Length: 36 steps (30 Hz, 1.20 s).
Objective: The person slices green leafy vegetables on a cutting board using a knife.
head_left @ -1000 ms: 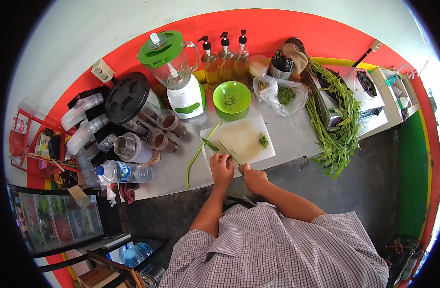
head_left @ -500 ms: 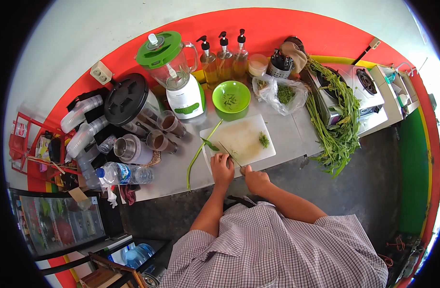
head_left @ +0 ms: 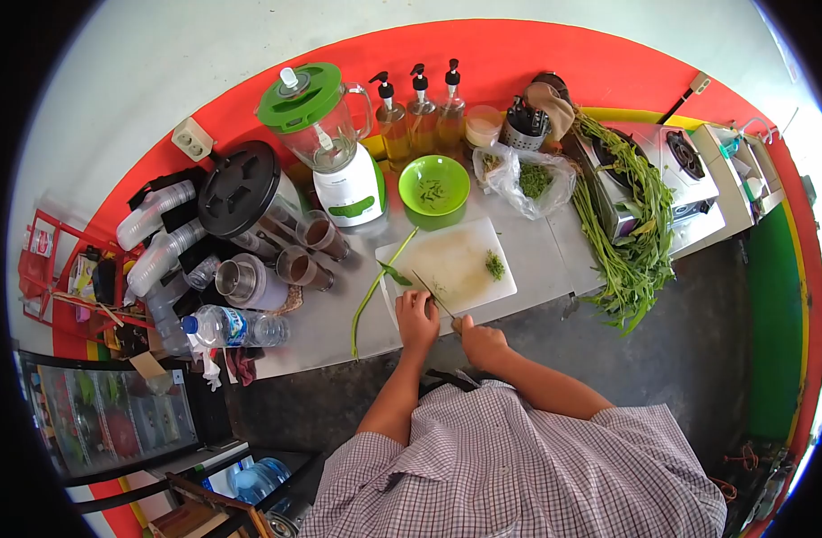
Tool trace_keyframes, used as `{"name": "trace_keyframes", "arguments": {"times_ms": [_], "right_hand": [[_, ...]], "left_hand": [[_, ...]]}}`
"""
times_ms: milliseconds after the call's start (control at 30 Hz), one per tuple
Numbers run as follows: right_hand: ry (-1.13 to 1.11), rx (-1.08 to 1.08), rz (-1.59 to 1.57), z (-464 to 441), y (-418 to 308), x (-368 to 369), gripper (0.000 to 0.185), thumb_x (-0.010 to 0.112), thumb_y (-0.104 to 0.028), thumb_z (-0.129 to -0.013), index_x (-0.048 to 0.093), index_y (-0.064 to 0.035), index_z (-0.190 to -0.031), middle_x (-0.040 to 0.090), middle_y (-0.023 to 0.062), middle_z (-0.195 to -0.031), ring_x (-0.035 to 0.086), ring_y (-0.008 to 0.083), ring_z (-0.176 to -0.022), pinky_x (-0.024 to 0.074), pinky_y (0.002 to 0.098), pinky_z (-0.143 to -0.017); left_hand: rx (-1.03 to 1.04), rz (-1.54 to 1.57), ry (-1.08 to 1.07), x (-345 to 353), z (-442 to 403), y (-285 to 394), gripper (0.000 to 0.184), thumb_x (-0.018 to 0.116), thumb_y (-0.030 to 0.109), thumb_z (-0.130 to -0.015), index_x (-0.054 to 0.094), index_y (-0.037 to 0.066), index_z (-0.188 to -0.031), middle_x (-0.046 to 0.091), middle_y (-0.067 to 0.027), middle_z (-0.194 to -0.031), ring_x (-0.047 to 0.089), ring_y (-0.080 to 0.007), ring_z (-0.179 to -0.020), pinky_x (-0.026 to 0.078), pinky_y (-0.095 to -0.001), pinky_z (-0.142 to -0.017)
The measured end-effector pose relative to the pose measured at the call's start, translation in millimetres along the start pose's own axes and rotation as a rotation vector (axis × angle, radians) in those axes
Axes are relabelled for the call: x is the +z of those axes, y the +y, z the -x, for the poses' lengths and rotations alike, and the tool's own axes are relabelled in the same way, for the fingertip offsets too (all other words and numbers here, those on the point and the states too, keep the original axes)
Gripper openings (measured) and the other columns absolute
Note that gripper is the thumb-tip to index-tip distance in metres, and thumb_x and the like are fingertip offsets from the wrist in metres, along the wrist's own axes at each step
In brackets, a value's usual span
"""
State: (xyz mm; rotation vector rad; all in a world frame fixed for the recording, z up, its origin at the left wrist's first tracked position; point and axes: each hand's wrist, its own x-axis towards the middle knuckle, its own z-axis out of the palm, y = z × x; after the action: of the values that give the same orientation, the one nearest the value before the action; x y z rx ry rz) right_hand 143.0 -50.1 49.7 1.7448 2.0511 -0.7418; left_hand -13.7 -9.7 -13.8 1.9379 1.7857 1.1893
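Note:
My right hand [head_left: 483,343] grips the handle of a knife [head_left: 436,296], whose blade points up and left over the near edge of a white cutting board [head_left: 465,235]. Beside the blade, my left hand [head_left: 417,318] has its fingers bent together at the board's near left corner; whatever they press on is too small to make out. A long green stem [head_left: 368,296] with a leaf lies across the board's left edge. Chopped greens [head_left: 494,264] form a small pile on the right of the board. Behind it stands a green bowl [head_left: 434,186] with green bits inside.
A blender [head_left: 348,184], pump bottles [head_left: 421,121] and a plastic bag of greens [head_left: 535,179] stand along the back. Long leafy stalks [head_left: 640,215] drape over the stove [head_left: 689,193] at right. Cups [head_left: 321,235] and a water bottle [head_left: 236,326] are at left.
The knife handle and my right hand have shifted slightly, tilting the blade a little. My left hand stays in almost the same place. The whole view has moved down slightly.

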Motion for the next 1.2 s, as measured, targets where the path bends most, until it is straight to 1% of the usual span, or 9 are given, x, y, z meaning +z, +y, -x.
{"name": "trace_keyframes", "arguments": {"times_ms": [133,233,300,533,633,867,933,1033,1200], "right_hand": [[-0.008,0.038,-0.010,0.2,-5.8,7.7,0.038,0.058,-0.016,-0.095,0.041,-0.0012,-0.125,0.074,0.0208,-0.103,0.076,0.0324,-0.093,0.0601,0.0431,-0.076],[0.026,-0.030,0.020,-10.6,-5.0,-7.4,0.038,0.058,-0.015,-0.095,0.041,-0.0008,-0.125,0.075,0.0198,-0.102,0.076,0.0323,-0.090,0.0603,0.0435,-0.075],[0.001,-0.042,0.017,-7.4,-5.7,-26.3,0.044,0.065,-0.009,-0.088,0.041,0.0004,-0.124,0.074,0.0218,-0.098,0.075,0.0346,-0.091,0.0600,0.0441,-0.077],[0.036,0.029,-0.039,6.9,-9.6,3.3,0.037,0.060,-0.011,-0.091,0.041,-0.0003,-0.121,0.074,0.0222,-0.093,0.075,0.0369,-0.088,0.0606,0.0462,-0.073],[0.106,-0.032,-0.017,-5.9,-11.2,0.9,0.038,0.061,-0.011,-0.091,0.041,-0.0007,-0.121,0.074,0.0217,-0.094,0.075,0.0366,-0.088,0.0607,0.0457,-0.074],[0.023,-0.033,0.010,3.9,-6.7,-10.2,0.038,0.061,-0.011,-0.091,0.042,-0.0007,-0.121,0.074,0.0217,-0.095,0.075,0.0346,-0.088,0.0608,0.0445,-0.074],[0.002,0.033,-0.044,11.5,-10.0,-3.9,0.039,0.063,-0.011,-0.090,0.042,-0.0011,-0.121,0.074,0.0211,-0.097,0.075,0.0346,-0.089,0.0604,0.0443,-0.076],[0.063,0.003,-0.002,-1.8,-11.7,1.7,0.041,0.063,-0.012,-0.089,0.042,-0.0001,-0.122,0.074,0.0215,-0.097,0.075,0.0345,-0.089,0.0603,0.0446,-0.076],[0.038,-0.049,-0.010,-7.8,-8.4,-11.4,0.043,0.062,-0.013,-0.090,0.040,0.0020,-0.124,0.074,0.0229,-0.095,0.075,0.0342,-0.088,0.0605,0.0458,-0.074]], "left_hand": [[0.015,-0.005,-0.016,-0.2,-1.1,-1.0,0.019,0.066,0.008,-0.084,0.065,0.006,-0.102,0.057,-0.0123,-0.101,0.054,-0.0347,-0.096,0.046,-0.0471,-0.087],[0.013,0.006,-0.009,0.6,1.0,-1.7,0.018,0.066,0.007,-0.083,0.064,0.006,-0.101,0.057,-0.0128,-0.100,0.054,-0.0353,-0.096,0.045,-0.0474,-0.086],[0.012,0.017,0.004,1.1,0.4,-1.7,0.017,0.067,0.006,-0.082,0.064,0.005,-0.099,0.057,-0.0132,-0.099,0.054,-0.0359,-0.095,0.045,-0.0477,-0.086],[-0.006,-0.012,-0.003,2.8,-0.4,-4.0,0.017,0.066,0.006,-0.083,0.063,0.006,-0.100,0.057,-0.0137,-0.101,0.054,-0.0362,-0.097,0.045,-0.0477,-0.086],[0.009,-0.005,-0.010,0.3,-3.6,-4.3,0.019,0.066,0.007,-0.084,0.061,0.006,-0.102,0.056,-0.0136,-0.101,0.053,-0.0360,-0.097,0.046,-0.0480,-0.086],[0.001,0.038,-0.003,2.5,-1.6,-4.2,0.019,0.066,0.004,-0.082,0.064,0.005,-0.100,0.056,-0.0127,-0.100,0.053,-0.0351,-0.096,0.046,-0.0478,-0.085],[0.003,0.039,0.013,1.9,-2.0,-5.5,0.019,0.066,0.003,-0.081,0.064,0.005,-0.100,0.056,-0.0125,-0.100,0.053,-0.0349,-0.096,0.046,-0.0475,-0.085],[0.006,0.044,0.017,1.7,-1.3,-5.3,0.019,0.065,0.003,-0.081,0.064,0.005,-0.100,0.056,-0.0123,-0.100,0.053,-0.0348,-0.096,0.046,-0.0473,-0.084],[-0.017,0.048,0.003,-0.8,-2.2,-4.5,0.017,0.065,0.002,-0.081,0.064,0.005,-0.098,0.057,-0.0132,-0.099,0.053,-0.0356,-0.096,0.047,-0.0473,-0.084]]}}
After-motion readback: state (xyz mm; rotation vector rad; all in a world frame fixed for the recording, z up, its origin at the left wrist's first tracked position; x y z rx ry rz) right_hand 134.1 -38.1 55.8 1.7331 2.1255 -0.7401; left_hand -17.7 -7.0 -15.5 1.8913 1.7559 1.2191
